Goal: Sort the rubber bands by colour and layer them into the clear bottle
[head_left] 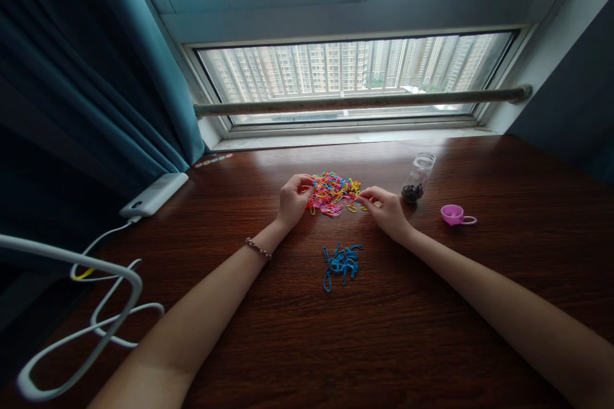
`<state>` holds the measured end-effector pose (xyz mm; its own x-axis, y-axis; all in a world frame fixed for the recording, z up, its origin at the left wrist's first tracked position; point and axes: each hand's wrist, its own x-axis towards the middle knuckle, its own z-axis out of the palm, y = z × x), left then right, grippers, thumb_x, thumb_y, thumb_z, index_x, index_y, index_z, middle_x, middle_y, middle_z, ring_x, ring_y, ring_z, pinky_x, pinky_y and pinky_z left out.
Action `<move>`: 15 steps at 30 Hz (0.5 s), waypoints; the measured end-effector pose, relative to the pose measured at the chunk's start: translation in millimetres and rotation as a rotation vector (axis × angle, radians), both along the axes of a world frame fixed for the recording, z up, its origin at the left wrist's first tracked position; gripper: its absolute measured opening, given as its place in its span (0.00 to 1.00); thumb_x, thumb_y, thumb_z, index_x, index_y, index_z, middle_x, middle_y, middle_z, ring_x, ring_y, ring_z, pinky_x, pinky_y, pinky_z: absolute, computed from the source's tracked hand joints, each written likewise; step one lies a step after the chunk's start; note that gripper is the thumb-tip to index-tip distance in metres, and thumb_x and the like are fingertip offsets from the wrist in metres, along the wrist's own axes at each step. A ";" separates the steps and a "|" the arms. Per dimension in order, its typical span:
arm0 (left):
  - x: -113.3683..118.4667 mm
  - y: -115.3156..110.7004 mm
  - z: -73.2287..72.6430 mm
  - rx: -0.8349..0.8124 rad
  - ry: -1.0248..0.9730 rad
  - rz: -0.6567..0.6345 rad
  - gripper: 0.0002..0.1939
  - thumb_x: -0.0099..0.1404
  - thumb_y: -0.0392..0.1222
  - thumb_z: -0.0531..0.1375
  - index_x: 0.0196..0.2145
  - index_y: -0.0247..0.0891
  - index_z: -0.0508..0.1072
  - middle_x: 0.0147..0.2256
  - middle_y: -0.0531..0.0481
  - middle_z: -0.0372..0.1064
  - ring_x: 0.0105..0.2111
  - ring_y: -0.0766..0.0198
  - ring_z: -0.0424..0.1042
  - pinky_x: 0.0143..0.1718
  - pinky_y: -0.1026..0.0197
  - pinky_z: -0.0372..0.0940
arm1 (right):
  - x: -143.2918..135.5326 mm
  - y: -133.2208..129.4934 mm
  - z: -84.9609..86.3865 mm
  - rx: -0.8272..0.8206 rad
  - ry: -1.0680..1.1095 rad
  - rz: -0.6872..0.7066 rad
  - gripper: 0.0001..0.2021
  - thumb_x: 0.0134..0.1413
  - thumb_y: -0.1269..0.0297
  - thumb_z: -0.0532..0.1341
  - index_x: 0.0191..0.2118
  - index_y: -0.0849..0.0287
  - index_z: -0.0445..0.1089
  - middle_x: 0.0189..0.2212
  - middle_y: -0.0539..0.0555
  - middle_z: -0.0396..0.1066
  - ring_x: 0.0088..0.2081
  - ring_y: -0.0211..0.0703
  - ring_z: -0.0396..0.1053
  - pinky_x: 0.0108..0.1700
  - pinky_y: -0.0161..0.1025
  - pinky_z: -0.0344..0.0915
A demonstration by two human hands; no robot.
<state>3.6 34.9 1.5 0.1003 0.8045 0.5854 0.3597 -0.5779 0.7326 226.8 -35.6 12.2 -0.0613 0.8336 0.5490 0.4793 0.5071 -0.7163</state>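
Note:
A pile of small multicoloured bands [334, 190], pink, yellow, orange and blue, lies on the brown wooden table [307, 345]. My left hand [293, 200] touches the pile's left edge, thumb and fingertips pinched together; what they hold, if anything, is too small to name. At the right edge of the pile, my right hand [384, 208] has its thumb and index finger closed beside yellow and pink bands, and its grip is too small to make out. Nearer to me, between my forearms, lies a separate small heap of blue bands [343, 264].
To the right stand a clear jar [421, 172] with dark contents and a pink cup [452, 214] with a loop handle. A white device [156, 195] with a white cable [108, 265] lies at the left, by the blue curtain [144, 77]. Behind the table is a window.

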 end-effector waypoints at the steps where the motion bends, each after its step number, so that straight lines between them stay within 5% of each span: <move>1: 0.1 -0.9 1.2 0.026 0.014 -0.007 0.05 0.55 0.40 0.59 0.30 0.35 0.70 0.35 0.47 0.68 0.36 0.64 0.70 0.36 0.62 0.68 | -5.6 -5.3 4.8 -0.038 0.010 0.088 0.11 0.53 0.58 0.58 0.30 0.60 0.71 0.27 0.53 0.70 0.29 0.40 0.66 0.32 0.35 0.61; 6: 0.3 -3.0 3.1 0.084 0.060 -0.033 0.06 0.57 0.41 0.58 0.28 0.36 0.73 0.35 0.48 0.69 0.36 0.63 0.70 0.34 0.62 0.68 | -26.0 -31.9 23.6 -0.119 -0.177 0.667 0.10 0.52 0.59 0.59 0.29 0.62 0.72 0.24 0.52 0.69 0.28 0.36 0.64 0.32 0.32 0.60; 8: -0.1 -2.9 2.3 0.092 0.089 -0.028 0.06 0.57 0.41 0.59 0.29 0.37 0.73 0.33 0.48 0.70 0.35 0.63 0.70 0.35 0.61 0.67 | -27.5 -35.4 24.2 -0.119 -0.247 0.755 0.10 0.51 0.60 0.60 0.30 0.61 0.73 0.25 0.52 0.69 0.28 0.35 0.64 0.32 0.32 0.60; 12: 1.8 -8.6 5.1 0.120 0.163 -0.062 0.06 0.55 0.41 0.60 0.29 0.36 0.74 0.29 0.48 0.71 0.32 0.63 0.70 0.37 0.60 0.66 | -19.4 -24.3 13.3 -0.087 -0.179 0.453 0.12 0.54 0.61 0.57 0.28 0.62 0.73 0.23 0.52 0.68 0.25 0.35 0.62 0.28 0.31 0.57; 15: 10.3 -23.7 12.9 0.144 0.210 -0.232 0.05 0.56 0.39 0.60 0.28 0.35 0.73 0.29 0.47 0.71 0.31 0.63 0.70 0.36 0.60 0.65 | -8.7 -7.5 2.4 -0.053 -0.099 0.187 0.13 0.54 0.61 0.56 0.27 0.63 0.72 0.23 0.53 0.69 0.27 0.37 0.64 0.30 0.33 0.58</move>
